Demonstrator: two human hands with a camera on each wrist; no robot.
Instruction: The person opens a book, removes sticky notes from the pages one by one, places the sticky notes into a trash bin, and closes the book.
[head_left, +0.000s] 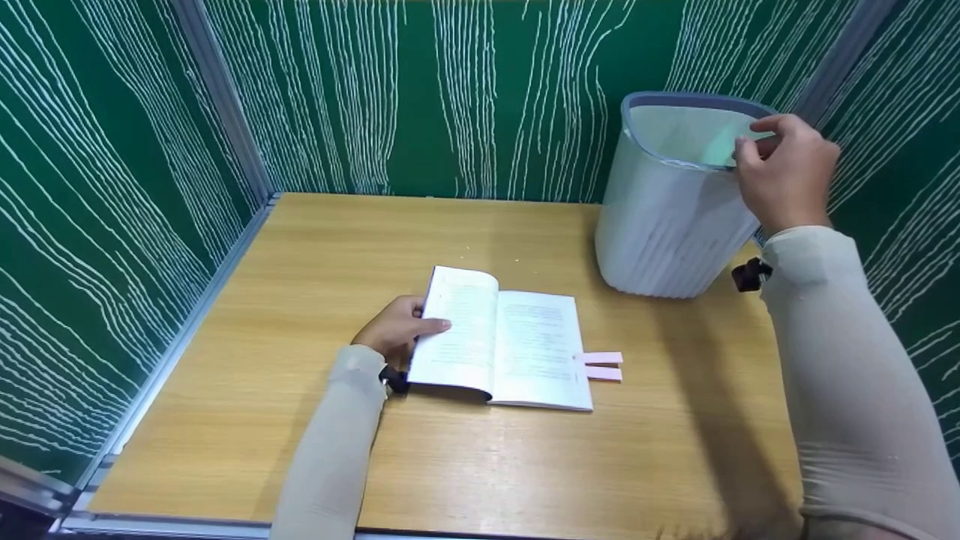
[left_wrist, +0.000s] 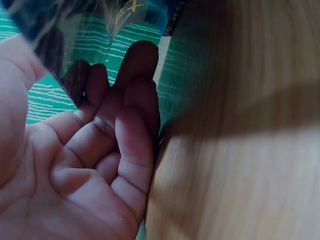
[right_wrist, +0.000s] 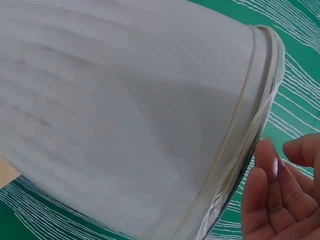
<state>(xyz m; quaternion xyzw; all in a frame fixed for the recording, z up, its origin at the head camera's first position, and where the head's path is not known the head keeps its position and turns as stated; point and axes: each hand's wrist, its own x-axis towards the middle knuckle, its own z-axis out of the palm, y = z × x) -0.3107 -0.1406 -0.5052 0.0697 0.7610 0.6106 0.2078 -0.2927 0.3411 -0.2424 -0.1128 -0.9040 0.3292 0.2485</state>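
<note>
An open book point(head_left: 536, 345) lies on the table, with two pink sticky tabs point(head_left: 604, 358) jutting from its right edge. My left hand point(head_left: 401, 326) grips the raised left side, thumb on the page and fingers behind the cover. In the left wrist view, the dark glossy cover point(left_wrist: 115, 20) shows above the curled fingers of that hand. Over the near right rim of a white waste bin point(head_left: 675, 217) is my right hand point(head_left: 795, 169), fingers bent and thumb apart. Nothing shows between its fingers in the right wrist view. A pale green patch point(head_left: 721, 146) shows inside the bin, beside the fingertips.
The bin has a grey-blue rim point(head_left: 697, 97) and a clear plastic liner point(right_wrist: 225, 185). It stands at the back right of the wooden table point(head_left: 315, 232). Green panels point(head_left: 420, 97) with white lines enclose the back and sides. Small specks point(head_left: 516, 260) lie behind the book.
</note>
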